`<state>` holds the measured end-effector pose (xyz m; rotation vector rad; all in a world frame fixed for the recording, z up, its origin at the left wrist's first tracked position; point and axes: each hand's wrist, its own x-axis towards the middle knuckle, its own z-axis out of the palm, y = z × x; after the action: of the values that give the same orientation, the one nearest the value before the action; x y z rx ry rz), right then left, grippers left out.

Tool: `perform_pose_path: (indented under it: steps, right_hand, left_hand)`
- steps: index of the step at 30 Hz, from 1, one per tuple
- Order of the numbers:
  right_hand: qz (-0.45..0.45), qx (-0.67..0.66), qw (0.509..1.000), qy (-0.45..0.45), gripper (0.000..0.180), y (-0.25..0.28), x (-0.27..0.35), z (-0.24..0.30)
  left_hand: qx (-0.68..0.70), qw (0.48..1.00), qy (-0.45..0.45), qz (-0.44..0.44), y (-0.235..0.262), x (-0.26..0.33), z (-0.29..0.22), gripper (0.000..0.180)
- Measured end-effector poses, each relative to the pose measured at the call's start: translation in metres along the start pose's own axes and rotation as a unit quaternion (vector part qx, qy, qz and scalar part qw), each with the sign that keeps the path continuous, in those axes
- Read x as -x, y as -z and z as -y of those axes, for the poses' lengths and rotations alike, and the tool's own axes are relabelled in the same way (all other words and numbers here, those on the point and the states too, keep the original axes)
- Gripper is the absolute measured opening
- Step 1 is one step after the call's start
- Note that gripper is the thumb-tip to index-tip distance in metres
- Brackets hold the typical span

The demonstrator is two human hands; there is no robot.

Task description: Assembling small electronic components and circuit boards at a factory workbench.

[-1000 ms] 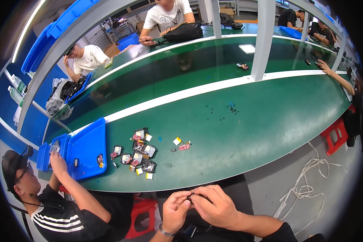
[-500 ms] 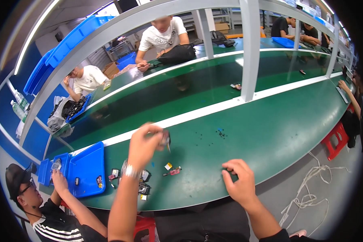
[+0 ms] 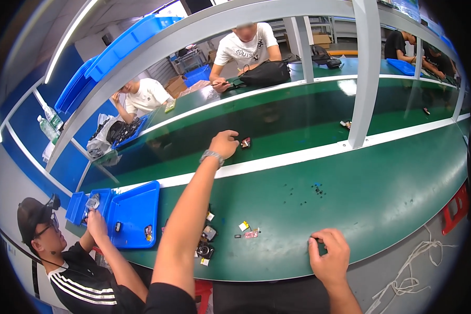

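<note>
My left hand (image 3: 225, 145) reaches over the white rail onto the far green bench. Its fingers are apart and hold nothing. Right beside its fingertips lies a small dark electronic part with a reddish patch (image 3: 246, 142). Low over the near bench edge, my right hand (image 3: 331, 257) has thumb and forefinger curled together. A tiny dark bit shows at their tips, too small to name. On the near bench between my arms lie a small reddish circuit board (image 3: 251, 234) and a white-and-yellow piece (image 3: 244, 226). Several small black camera-like modules (image 3: 205, 250) sit beside my left forearm.
Tiny black pieces (image 3: 318, 189) are scattered mid-bench. Blue trays (image 3: 133, 209) stand at the left, where a co-worker (image 3: 83, 256) handles a part. A grey post (image 3: 363, 78) rises from the white rail (image 3: 298, 157). People sit across the bench. Pale cables (image 3: 408, 277) lie at the lower right.
My left hand has moved forward over the rail; the small part it held now lies on the far bench. My right thumb and forefinger have drawn closer together. The view has shifted.
</note>
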<state>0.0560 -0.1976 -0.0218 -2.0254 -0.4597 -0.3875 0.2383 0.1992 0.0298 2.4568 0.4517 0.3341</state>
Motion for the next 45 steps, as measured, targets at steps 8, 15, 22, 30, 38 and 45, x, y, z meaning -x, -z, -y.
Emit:
perform_pose_path:
  steps: [8, 15, 22, 30, 38, 45]
  right_hand:
    - [0.069, 0.085, 0.992, 0.058, 0.018, -0.007, -0.005, 0.014]
    - [0.229, 0.032, 0.959, 0.162, 0.027, -0.057, -0.012, 0.076]
    - [0.275, 0.066, 0.949, 0.142, 0.027, -0.131, -0.026, 0.124]
    - [0.333, 0.147, 0.920, 0.143, 0.018, -0.171, -0.048, 0.119]
    - [0.363, 0.050, 0.923, 0.115, 0.011, -0.061, -0.069, 0.105]
    - [0.388, 0.149, 0.888, 0.197, 0.011, -0.006, -0.057, 0.053]
  left_hand:
    - [0.210, 0.965, -0.089, -0.129, 0.079, 0.274, -0.015, 0.018]
    - [0.253, 0.944, -0.019, -0.208, 0.025, 0.446, 0.032, 0.011]
    - [0.294, 0.941, 0.054, -0.159, -0.017, 0.486, 0.046, 0.010]
    - [0.298, 0.942, -0.009, -0.154, -0.005, 0.466, 0.022, 0.009]
    - [0.284, 0.948, -0.030, -0.139, -0.006, 0.462, 0.025, 0.010]
    - [0.234, 0.948, -0.161, -0.140, -0.011, 0.418, -0.013, 0.013]
